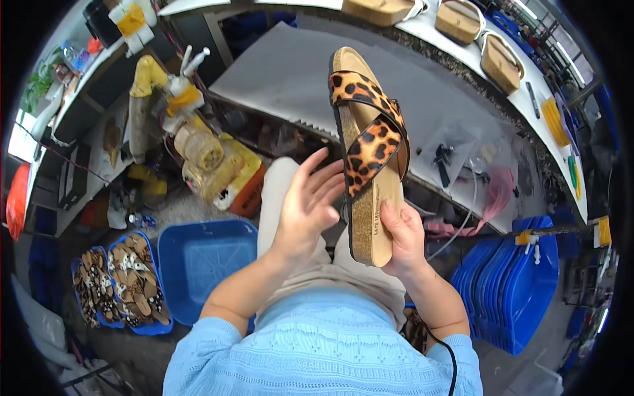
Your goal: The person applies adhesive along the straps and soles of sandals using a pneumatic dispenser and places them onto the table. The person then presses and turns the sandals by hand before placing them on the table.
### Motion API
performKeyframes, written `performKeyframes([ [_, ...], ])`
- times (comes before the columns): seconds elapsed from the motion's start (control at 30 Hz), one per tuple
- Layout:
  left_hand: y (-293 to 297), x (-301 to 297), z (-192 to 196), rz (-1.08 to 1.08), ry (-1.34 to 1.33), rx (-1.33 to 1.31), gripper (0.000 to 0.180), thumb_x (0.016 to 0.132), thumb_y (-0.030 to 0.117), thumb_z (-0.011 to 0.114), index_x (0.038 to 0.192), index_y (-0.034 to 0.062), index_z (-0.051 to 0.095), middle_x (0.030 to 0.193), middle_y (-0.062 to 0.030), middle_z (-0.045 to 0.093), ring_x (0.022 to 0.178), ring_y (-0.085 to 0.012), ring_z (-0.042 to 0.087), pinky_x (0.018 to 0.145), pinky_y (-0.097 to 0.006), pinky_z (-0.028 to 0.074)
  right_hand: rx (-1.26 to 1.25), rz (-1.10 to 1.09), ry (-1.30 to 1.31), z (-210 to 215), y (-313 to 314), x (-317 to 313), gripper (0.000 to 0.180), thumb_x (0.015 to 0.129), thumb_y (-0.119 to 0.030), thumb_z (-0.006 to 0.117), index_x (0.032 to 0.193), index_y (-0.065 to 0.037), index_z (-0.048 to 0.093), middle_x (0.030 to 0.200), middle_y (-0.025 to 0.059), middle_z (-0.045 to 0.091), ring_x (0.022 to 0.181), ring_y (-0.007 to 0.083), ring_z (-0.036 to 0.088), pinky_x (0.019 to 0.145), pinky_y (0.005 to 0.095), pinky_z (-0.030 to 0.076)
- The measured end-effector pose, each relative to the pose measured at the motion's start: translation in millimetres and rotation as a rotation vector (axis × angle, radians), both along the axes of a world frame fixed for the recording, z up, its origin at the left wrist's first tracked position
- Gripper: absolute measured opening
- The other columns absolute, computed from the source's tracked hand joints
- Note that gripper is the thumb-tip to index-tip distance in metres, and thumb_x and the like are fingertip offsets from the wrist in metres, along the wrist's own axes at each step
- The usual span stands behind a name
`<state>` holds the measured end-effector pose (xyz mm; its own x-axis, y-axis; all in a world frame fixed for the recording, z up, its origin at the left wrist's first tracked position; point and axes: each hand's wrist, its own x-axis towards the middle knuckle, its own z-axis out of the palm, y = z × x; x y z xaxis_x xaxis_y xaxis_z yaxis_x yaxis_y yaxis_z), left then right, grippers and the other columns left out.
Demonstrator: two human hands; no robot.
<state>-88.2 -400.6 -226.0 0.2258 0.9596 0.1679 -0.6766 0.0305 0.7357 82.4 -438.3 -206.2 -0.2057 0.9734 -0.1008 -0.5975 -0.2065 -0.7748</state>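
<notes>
A sandal (370, 132) with crossed leopard-print straps and a cork-coloured sole stands toe-up in front of me. My right hand (403, 239) grips it by the heel, thumb on the footbed and the other fingers hidden behind the sole. Just left of the sandal, my left hand (307, 208) is open with its fingers spread and nothing in it. Its fingertips come close to the sole's edge; whether they touch it I cannot tell.
A grey-topped bench (271, 76) spans the front, with pale sandals (502, 63) on a shelf behind. At left are a yellow machine (218, 165), a blue tub (208, 257) and baskets of sandals (137, 280). Stacked blue tubs (508, 284) stand at right.
</notes>
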Motion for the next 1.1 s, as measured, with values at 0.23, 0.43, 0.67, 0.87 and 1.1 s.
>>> performKeyframes([
  [0.23,-2.1,8.0,9.2,-0.229,-0.117,-0.268,0.075,0.081,0.034,0.083,0.133,-0.0031,0.044,0.121,-0.0131,0.06,0.113,-0.0204,0.06,0.099,-0.035,0.049,-0.065,0.113,0.005,-27.3,-22.9,3.4,0.036,0.101,-0.021,0.061,0.127,0.003,0.058,0.114,0.0107,0.068,0.099,0.0154,0.067,0.086,0.0299,0.055],
  [0.43,-0.5,13.6,7.5,-0.286,-0.084,-0.269,0.071,0.077,0.026,0.083,0.131,-0.0037,0.046,0.116,-0.0115,0.06,0.107,-0.0191,0.062,0.094,-0.034,0.051,-0.085,0.088,-0.035,-39.6,-31.0,2.8,0.035,0.1,-0.02,0.062,0.125,0.004,0.059,0.112,0.0116,0.068,0.099,0.0162,0.067,0.087,0.0309,0.054],
  [0.67,4.8,18.9,0.3,-0.34,0.173,-0.073,0.098,0.069,0.047,0.087,0.138,-0.0077,0.044,0.126,-0.0187,0.06,0.118,-0.0303,0.062,0.1,-0.044,0.052,-0.066,0.106,0.124,-55.6,-40.9,8.5,0.037,0.1,-0.021,0.061,0.126,0.006,0.057,0.113,0.0128,0.067,0.099,0.0179,0.067,0.086,0.0319,0.055],
  [0.87,30.6,-6.1,7.3,-0.224,0.089,0.03,0.137,0.062,0.096,0.048,0.15,-0.0064,0.026,0.148,-0.0241,0.042,0.137,-0.0335,0.045,0.114,-0.048,0.039,-0.034,0.076,-0.046,-58.5,-46.4,19.8,0.042,0.098,-0.02,0.064,0.13,0.007,0.055,0.115,0.0146,0.068,0.098,0.0188,0.069,0.085,0.0313,0.056],
  [1.1,34.6,4.4,7.8,-0.254,0.061,0.061,0.123,0.067,0.058,0.082,0.154,-0.0034,0.02,0.141,-0.0281,0.049,0.13,-0.0367,0.053,0.109,-0.047,0.045,-0.035,0.159,-0.141,-63.6,-51.5,25.6,0.043,0.096,-0.021,0.066,0.127,0.007,0.056,0.112,0.014,0.07,0.099,0.0177,0.069,0.085,0.0302,0.055],
])
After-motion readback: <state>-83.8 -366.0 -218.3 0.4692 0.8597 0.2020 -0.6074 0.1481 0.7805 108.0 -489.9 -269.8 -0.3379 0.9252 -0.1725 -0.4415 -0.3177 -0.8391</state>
